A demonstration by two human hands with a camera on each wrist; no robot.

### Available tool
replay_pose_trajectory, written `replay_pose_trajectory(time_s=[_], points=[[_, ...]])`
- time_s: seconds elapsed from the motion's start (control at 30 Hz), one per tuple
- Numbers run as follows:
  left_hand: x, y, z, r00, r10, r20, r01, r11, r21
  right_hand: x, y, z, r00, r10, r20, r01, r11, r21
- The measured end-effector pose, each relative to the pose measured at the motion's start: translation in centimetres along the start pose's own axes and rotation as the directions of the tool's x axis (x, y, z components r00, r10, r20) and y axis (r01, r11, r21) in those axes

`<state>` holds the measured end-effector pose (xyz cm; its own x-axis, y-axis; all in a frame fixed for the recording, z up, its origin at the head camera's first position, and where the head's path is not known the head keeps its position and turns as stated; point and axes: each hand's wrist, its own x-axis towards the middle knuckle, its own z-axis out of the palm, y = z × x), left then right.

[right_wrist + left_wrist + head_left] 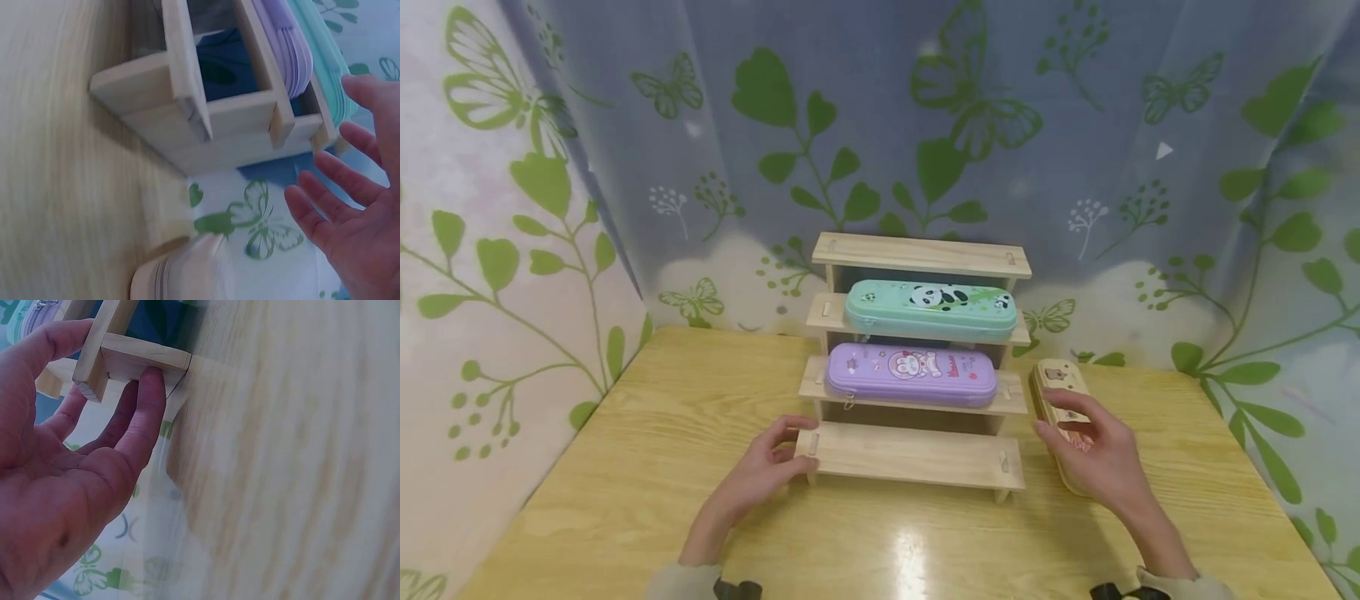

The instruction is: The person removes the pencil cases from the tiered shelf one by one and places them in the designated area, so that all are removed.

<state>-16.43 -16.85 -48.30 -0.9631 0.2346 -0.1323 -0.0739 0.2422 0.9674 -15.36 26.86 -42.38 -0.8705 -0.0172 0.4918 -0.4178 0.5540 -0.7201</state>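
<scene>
Left hand [763, 471]: your thumb and fingers grip the left end of the stand's lowest step. Risk, in judgement: a tug or lift here could skew the stand and set the cases above sliding.

Right hand [1108, 454]: fingers spread with a wide gap to the thumb, holding nothing, over the cream case. Risk: if you close off-centre, you may only nudge the case across the desk.

Cream case [1062, 375]: lies lengthwise on the desk [700, 400], just right of the stand, partly hidden under your right hand. Rounded edges could slip from a shallow pinch; swung leftward, it could knock the stand's side.

Wooden stand [910, 454]: four steps, the lowest and the top bare. A jolt could rack its slotted joints.

Purple case [913, 373]: on the second step up, near the front edge; its zip pull [850, 402] hangs over and could snag a passing finger.

Mint case [932, 308]: on the third step, likewise forward; a bump could tip it onto the purple one.
</scene>
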Motion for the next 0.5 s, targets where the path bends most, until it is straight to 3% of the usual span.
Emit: replay_pose_trajectory(time_s=[0.2,0.5], points=[[0.0,-0.1,0.0,1.000,0.003,-0.007,-0.003,1.000,0.013,1.2,-0.9,1.2,0.999,-0.028,0.043,0.028,1.000,0.000],[-0.1,0.0,0.0,1.000,-0.001,-0.012,0.001,1.000,0.015,2.6,-1.8,2.7,0.991,0.021,0.132,-0.014,0.998,-0.054]])
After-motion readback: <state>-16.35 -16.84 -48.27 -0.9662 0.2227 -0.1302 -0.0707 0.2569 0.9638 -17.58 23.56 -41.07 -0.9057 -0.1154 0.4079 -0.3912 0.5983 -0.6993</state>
